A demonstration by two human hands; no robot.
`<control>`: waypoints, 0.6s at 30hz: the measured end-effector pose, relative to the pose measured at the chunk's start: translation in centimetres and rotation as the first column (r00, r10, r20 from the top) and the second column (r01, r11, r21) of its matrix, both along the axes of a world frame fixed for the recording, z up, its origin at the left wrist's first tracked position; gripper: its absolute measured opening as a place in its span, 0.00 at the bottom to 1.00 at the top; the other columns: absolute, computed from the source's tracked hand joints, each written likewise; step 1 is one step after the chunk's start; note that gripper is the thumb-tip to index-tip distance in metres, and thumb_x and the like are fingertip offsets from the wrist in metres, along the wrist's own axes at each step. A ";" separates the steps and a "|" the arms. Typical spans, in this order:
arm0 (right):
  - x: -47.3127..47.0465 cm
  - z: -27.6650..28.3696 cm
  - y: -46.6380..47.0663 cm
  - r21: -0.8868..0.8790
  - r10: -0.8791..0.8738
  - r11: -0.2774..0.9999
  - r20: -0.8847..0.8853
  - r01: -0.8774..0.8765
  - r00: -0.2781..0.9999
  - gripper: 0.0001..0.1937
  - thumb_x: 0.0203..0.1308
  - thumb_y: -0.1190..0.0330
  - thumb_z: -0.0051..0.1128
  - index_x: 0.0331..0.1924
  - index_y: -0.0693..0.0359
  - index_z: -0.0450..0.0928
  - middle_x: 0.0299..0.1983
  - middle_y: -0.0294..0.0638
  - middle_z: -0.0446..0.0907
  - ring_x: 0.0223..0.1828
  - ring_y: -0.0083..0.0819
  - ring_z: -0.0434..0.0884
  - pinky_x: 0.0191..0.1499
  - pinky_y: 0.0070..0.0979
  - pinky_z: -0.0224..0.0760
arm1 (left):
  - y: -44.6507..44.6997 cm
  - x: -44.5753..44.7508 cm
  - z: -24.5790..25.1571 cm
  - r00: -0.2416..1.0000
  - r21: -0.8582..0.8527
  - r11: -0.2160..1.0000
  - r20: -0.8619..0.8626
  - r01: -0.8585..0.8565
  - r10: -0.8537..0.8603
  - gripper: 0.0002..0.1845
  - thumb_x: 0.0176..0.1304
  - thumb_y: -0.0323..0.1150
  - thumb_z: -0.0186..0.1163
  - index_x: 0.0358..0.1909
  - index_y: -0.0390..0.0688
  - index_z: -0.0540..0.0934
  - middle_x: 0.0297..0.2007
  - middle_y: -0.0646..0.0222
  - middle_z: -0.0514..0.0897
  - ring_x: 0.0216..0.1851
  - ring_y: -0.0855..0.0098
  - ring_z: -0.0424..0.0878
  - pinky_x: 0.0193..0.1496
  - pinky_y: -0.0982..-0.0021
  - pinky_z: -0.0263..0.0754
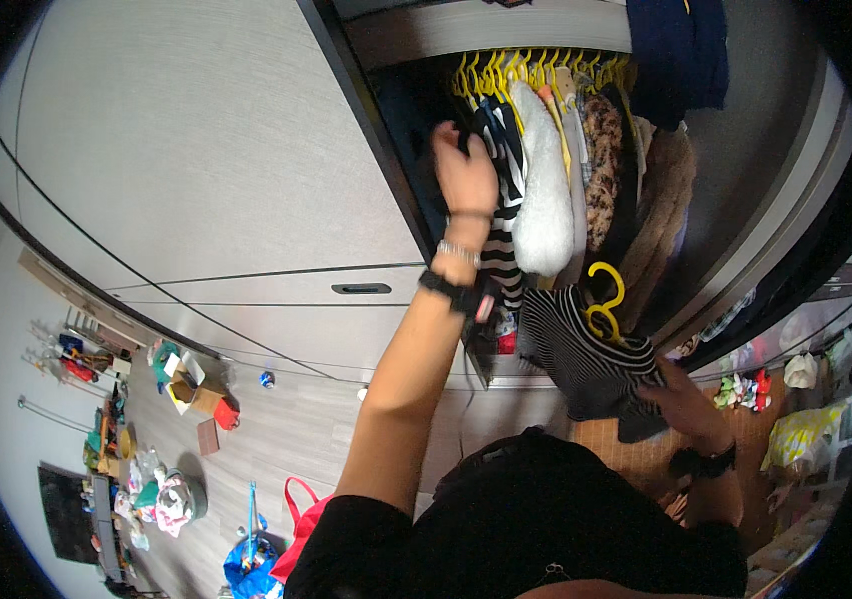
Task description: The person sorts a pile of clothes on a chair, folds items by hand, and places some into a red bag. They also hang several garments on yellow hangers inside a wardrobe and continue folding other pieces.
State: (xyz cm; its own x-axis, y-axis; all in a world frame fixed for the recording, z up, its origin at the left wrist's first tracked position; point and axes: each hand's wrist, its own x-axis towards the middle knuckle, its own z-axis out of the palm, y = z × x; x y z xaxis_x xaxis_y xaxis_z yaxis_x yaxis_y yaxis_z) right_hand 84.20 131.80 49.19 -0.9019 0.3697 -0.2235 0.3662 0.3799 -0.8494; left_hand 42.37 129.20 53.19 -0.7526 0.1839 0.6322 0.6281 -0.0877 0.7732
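Note:
My left hand [466, 174] reaches into an open wardrobe, at the left end of a row of hung clothes. It is blurred, its fingers are bent, and whether they grip anything cannot be made out. Beside it hang a black-and-white striped garment [501, 247] and a fluffy white garment [543, 195]. Lower right, my right hand [684, 408] grips the edge of a black garment with thin white stripes [583, 348]. A yellow hanger [605, 303] sticks out of that garment's neck, its hook free of the rail. Many yellow hangers [538, 67] line the rail above.
A pale wardrobe door [209, 150] stands left of the opening. Dark blue cloth [676, 60] hangs at the upper right, near a brown furry garment [661, 202]. Cardboard boxes [205, 397], a blue bag [252, 561] and a red bag [302, 528] stand on the floor.

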 end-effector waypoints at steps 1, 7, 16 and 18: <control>0.4 -0.6 -0.1 -0.076 -0.010 0.997 0.024 0.012 1.000 0.39 0.60 0.72 0.57 0.74 0.68 0.50 0.72 0.53 0.61 0.73 0.44 0.61 0.74 0.36 0.51 | 2.0 -1.8 0.6 0.993 0.062 0.998 0.116 -0.020 0.013 0.26 0.65 0.38 0.59 0.59 0.31 0.70 0.53 0.41 0.78 0.56 0.45 0.76 0.62 0.57 0.69; 3.2 -2.4 -0.8 -0.366 -0.050 0.931 -0.143 -0.006 0.988 0.44 0.52 0.77 0.59 0.75 0.69 0.49 0.73 0.51 0.60 0.74 0.39 0.60 0.74 0.32 0.51 | 7.4 -9.0 2.2 0.989 -0.674 0.737 0.138 0.049 0.060 0.35 0.61 0.59 0.59 0.52 0.33 0.82 0.55 0.41 0.80 0.60 0.46 0.77 0.62 0.58 0.72; 3.9 -1.1 -1.8 -0.346 -0.124 0.933 -0.066 0.094 0.990 0.40 0.55 0.73 0.58 0.73 0.71 0.54 0.70 0.53 0.65 0.70 0.40 0.66 0.73 0.33 0.54 | 5.9 -8.8 2.8 0.904 -0.432 0.850 0.153 -0.303 0.400 0.23 0.73 0.46 0.47 0.51 0.37 0.80 0.55 0.44 0.80 0.55 0.44 0.80 0.58 0.52 0.74; 2.7 -0.4 -2.0 -0.352 -0.063 0.935 -0.247 -0.029 0.967 0.40 0.55 0.72 0.57 0.73 0.70 0.54 0.70 0.53 0.65 0.70 0.40 0.66 0.73 0.34 0.53 | 4.8 -7.9 3.7 0.891 -0.480 0.837 0.210 -0.264 0.402 0.21 0.74 0.41 0.44 0.55 0.36 0.78 0.58 0.42 0.78 0.57 0.44 0.78 0.59 0.51 0.73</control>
